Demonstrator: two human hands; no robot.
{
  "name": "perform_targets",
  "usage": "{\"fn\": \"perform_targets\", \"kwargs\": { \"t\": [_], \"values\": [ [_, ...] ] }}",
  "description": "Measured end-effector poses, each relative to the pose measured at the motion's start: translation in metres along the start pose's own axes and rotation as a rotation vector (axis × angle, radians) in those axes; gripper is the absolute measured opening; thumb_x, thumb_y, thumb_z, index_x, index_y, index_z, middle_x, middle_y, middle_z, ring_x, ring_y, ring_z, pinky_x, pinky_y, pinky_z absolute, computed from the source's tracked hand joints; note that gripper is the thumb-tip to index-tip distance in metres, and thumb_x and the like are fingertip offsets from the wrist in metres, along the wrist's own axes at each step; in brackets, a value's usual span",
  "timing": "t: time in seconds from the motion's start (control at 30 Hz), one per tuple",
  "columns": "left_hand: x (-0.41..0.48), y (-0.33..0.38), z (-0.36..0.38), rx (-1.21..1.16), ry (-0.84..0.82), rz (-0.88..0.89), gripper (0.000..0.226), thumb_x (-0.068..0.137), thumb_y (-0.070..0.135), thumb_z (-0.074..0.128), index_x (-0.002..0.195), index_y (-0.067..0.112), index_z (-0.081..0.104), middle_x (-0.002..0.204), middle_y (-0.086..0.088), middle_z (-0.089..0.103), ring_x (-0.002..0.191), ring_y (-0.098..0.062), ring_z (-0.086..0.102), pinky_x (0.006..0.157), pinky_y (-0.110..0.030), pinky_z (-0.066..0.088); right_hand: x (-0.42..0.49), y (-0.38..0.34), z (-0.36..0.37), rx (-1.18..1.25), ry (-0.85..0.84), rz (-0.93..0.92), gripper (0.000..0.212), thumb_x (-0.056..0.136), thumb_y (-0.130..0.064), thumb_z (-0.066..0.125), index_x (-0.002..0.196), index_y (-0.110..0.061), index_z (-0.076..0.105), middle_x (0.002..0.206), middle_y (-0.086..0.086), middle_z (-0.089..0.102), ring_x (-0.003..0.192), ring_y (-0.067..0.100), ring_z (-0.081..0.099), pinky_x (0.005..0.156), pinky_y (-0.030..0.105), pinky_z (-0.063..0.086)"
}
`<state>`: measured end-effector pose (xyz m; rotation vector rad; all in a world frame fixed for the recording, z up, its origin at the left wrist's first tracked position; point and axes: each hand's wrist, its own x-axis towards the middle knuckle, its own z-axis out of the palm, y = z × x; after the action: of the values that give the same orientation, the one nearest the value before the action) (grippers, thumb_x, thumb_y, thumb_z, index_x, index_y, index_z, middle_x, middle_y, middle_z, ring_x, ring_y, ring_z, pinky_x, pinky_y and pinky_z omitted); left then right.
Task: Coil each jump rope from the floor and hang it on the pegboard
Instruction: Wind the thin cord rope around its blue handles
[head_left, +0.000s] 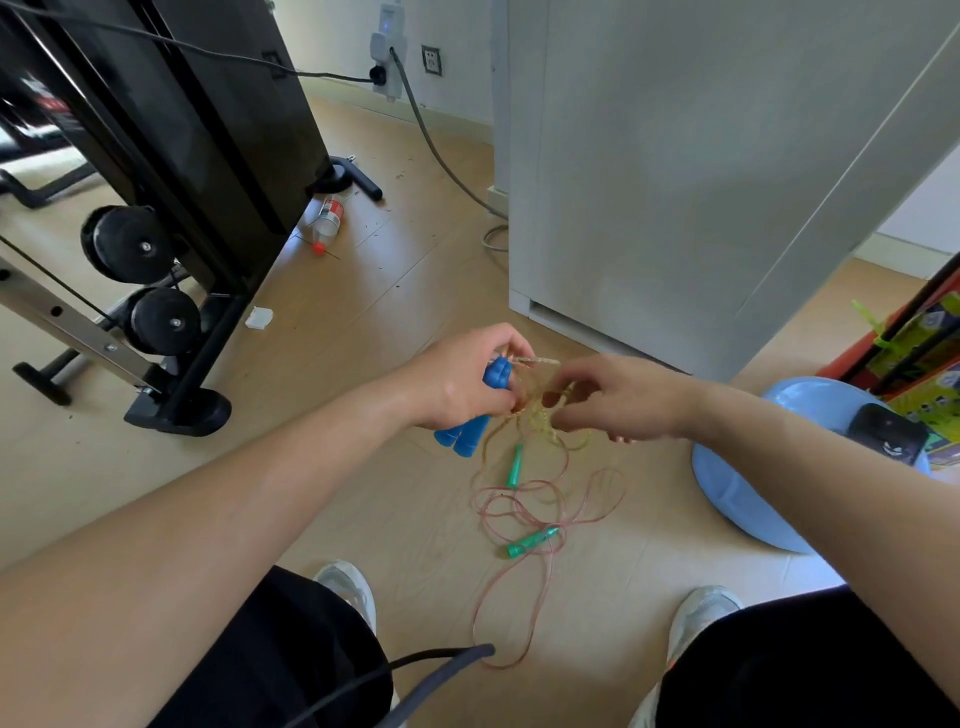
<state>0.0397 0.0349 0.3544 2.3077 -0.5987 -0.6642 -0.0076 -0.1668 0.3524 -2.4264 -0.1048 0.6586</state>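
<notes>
My left hand (457, 382) grips the two blue handles (475, 415) of a jump rope, held together above the floor. Its thin yellowish cord (545, 423) hangs in loose loops between my hands. My right hand (618, 397) has its fingers curled into those loops and pinches the cord. On the wooden floor below lies a second jump rope with a thin pink cord (524, 499) in a loose tangle and two green handles (531, 541); a long pink loop runs toward my feet. No pegboard is in view.
A black exercise machine (171, 171) with weights stands at left. A white cabinet (701, 171) rises behind my hands. A light blue basin (743, 493) sits at right by colourful boxes. A plastic bottle (328, 221) and a grey cable (447, 166) lie on the floor.
</notes>
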Motion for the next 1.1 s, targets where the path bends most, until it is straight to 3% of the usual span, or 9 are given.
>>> {"fn": "perform_targets", "kwargs": {
  "t": [0.13,0.27,0.5,0.57,0.7,0.77,0.83,0.93,1.1],
  "values": [
    [0.001,0.000,0.007,0.099,-0.010,0.032,0.041,0.086,0.017,0.070,0.120,0.033,0.053,0.094,0.009,0.068,0.087,-0.014,0.066,0.084,-0.037,0.055,0.005,-0.006,0.006,-0.105,0.072,-0.036,0.029,0.092,-0.052,0.059,0.083,-0.024,0.062,0.072,-0.006,0.070,0.066,0.011,0.061,0.061,0.027,0.045],
    [0.003,-0.006,0.008,0.114,-0.010,-0.005,0.038,0.085,0.018,0.068,0.115,0.036,0.054,0.097,0.013,0.069,0.092,-0.013,0.067,0.090,-0.042,0.055,0.006,-0.005,0.000,-0.286,0.159,-0.087,0.036,0.097,-0.050,0.051,0.081,-0.021,0.065,0.073,0.000,0.064,0.069,0.017,0.058,0.066,0.037,0.050],
    [0.005,-0.023,0.000,0.395,0.027,-0.103,0.040,0.086,0.016,0.058,0.118,0.040,0.050,0.107,0.019,0.065,0.096,-0.015,0.061,0.087,-0.038,0.054,-0.008,0.017,-0.035,0.171,0.469,-0.122,0.024,0.099,-0.028,0.055,0.078,-0.019,0.065,0.060,-0.009,0.050,0.050,0.002,0.044,0.053,0.016,0.036],
    [0.007,-0.029,-0.004,0.284,0.036,-0.130,0.041,0.082,0.010,0.059,0.112,0.039,0.053,0.096,0.020,0.068,0.093,-0.013,0.064,0.089,-0.039,0.054,-0.011,0.028,-0.043,0.184,0.448,-0.065,0.027,0.100,-0.028,0.053,0.078,-0.018,0.066,0.059,-0.009,0.053,0.048,0.002,0.043,0.054,0.021,0.039],
    [0.008,-0.027,-0.006,0.129,0.047,-0.129,0.042,0.080,0.004,0.060,0.108,0.036,0.056,0.083,0.017,0.068,0.085,-0.010,0.065,0.091,-0.039,0.054,-0.008,0.038,-0.035,-0.061,0.074,0.126,0.013,0.095,-0.024,0.058,0.095,-0.020,0.070,0.086,-0.010,0.071,0.061,0.014,0.057,0.050,0.019,0.046],
    [0.008,-0.022,-0.004,0.088,0.039,-0.105,0.042,0.080,0.003,0.059,0.108,0.034,0.057,0.082,0.016,0.068,0.084,-0.010,0.066,0.092,-0.039,0.054,-0.004,0.034,-0.022,-0.181,-0.020,0.174,0.026,0.093,-0.022,0.057,0.118,-0.024,0.064,0.111,-0.008,0.066,0.078,0.018,0.061,0.070,0.026,0.054],
    [0.006,-0.016,0.000,0.049,0.021,-0.074,0.041,0.082,0.003,0.060,0.109,0.034,0.057,0.084,0.015,0.070,0.087,-0.009,0.069,0.093,-0.040,0.055,0.002,0.027,-0.013,-0.297,0.057,0.150,0.046,0.090,-0.029,0.056,0.136,-0.026,0.053,0.128,-0.006,0.060,0.106,0.018,0.060,0.095,0.033,0.049],
    [0.005,-0.007,0.005,0.058,0.001,-0.020,0.040,0.085,0.004,0.061,0.112,0.033,0.055,0.089,0.017,0.072,0.091,-0.005,0.069,0.089,-0.035,0.055,0.004,0.011,-0.006,-0.294,0.218,0.004,0.046,0.085,-0.044,0.062,0.128,-0.031,0.056,0.121,-0.007,0.056,0.103,0.014,0.057,0.091,0.034,0.049],
    [0.008,0.002,0.008,0.020,0.069,0.021,0.041,0.084,0.008,0.070,0.113,0.034,0.057,0.088,0.012,0.069,0.076,-0.005,0.064,0.069,-0.022,0.049,-0.002,-0.010,0.008,-0.288,0.189,-0.104,0.034,0.078,-0.059,0.070,0.098,-0.035,0.057,0.095,-0.015,0.058,0.088,0.009,0.057,0.070,0.029,0.047]
  ]
}}
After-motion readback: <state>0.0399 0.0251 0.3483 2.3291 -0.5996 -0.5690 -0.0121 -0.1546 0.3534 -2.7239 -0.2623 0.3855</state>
